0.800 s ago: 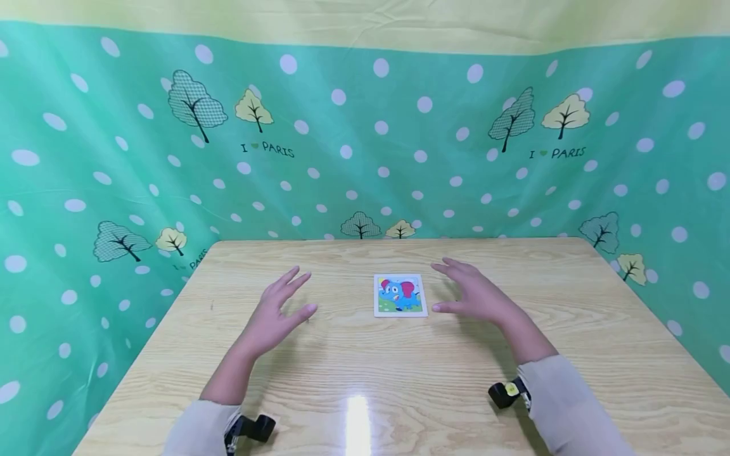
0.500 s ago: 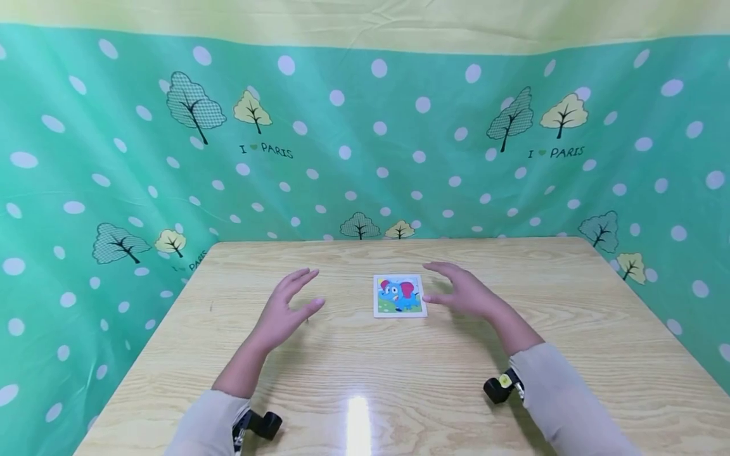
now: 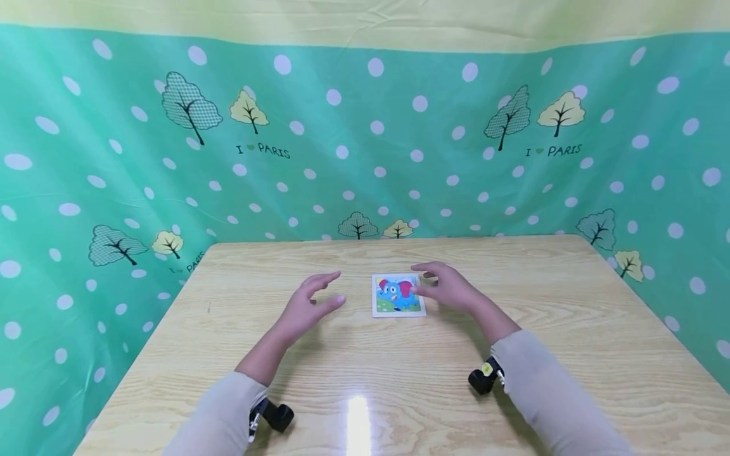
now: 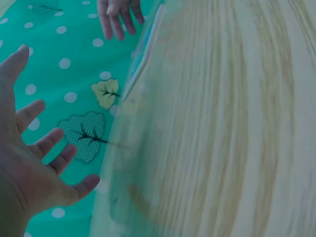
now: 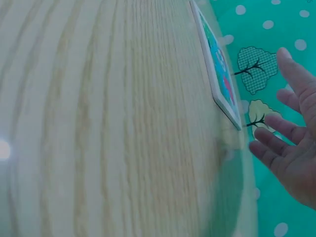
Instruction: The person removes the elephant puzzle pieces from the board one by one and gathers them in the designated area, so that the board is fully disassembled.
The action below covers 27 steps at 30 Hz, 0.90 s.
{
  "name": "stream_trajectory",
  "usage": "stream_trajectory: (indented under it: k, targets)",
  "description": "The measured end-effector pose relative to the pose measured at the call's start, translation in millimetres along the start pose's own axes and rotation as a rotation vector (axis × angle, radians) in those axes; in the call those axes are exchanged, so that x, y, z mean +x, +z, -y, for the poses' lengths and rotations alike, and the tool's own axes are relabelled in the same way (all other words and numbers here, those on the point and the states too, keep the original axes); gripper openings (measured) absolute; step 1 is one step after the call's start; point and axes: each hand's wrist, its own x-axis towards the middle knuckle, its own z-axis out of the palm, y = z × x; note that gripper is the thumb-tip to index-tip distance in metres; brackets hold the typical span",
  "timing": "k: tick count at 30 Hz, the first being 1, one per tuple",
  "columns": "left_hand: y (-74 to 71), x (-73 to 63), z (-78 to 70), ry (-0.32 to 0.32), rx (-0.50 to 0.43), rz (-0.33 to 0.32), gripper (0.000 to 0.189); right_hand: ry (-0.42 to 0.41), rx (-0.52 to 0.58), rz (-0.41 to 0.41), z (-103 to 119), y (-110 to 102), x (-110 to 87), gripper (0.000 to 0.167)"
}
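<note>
A square picture puzzle (image 3: 393, 304) with a white border and a blue elephant with pink ears lies flat on the table; in the right wrist view its thin edge (image 5: 216, 94) shows. My right hand (image 3: 447, 288) hovers over the puzzle's right side, thumb and fingers apart, holding nothing. To the left of the puzzle, my left hand (image 3: 305, 310) hangs above the table with its fingers spread and a gap between it and the puzzle. The left wrist view shows that left hand (image 4: 34, 168) with its palm bare, and the right hand (image 4: 118, 15) beyond.
The light wood-grain table (image 3: 365, 361) carries a bright light reflection near its front. A green polka-dot curtain (image 3: 319, 139) with printed trees hangs behind the table and along both sides. A small black camera (image 3: 279, 418) is strapped at the left wrist.
Both hands have moved inward toward the puzzle. The right thumb and fingertips now overlap the puzzle's right side in the head view; the left hand has come closer from the left. The puzzle stays in place.
</note>
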Motion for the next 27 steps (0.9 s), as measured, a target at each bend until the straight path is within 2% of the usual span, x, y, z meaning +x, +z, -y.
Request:
stream_trajectory:
  k: [6,11,15,21,27]
  targets:
    - [20.0,11.6,-2.7,-0.035,-0.020,0.032,0.065,0.014,0.013,-0.009,-7.0,5.7,5.2,0.051]
    - [31.4,19.4,-3.4,-0.085,-0.058,-0.003,0.063,-0.009,-0.002,-0.012,-5.9,10.6,11.5,0.047]
    - [37.3,26.5,-5.3,-0.123,-0.103,-0.018,0.062,-0.010,-0.020,-0.009,-2.7,13.7,15.6,0.047]
    - [41.3,40.2,-5.3,-0.155,-0.123,0.032,0.064,-0.008,-0.015,0.020,-2.5,14.0,19.1,0.052]
    - [46.9,54.1,-2.2,-0.172,-0.111,0.065,0.063,-0.004,-0.007,0.049,-2.5,13.9,21.7,0.047]
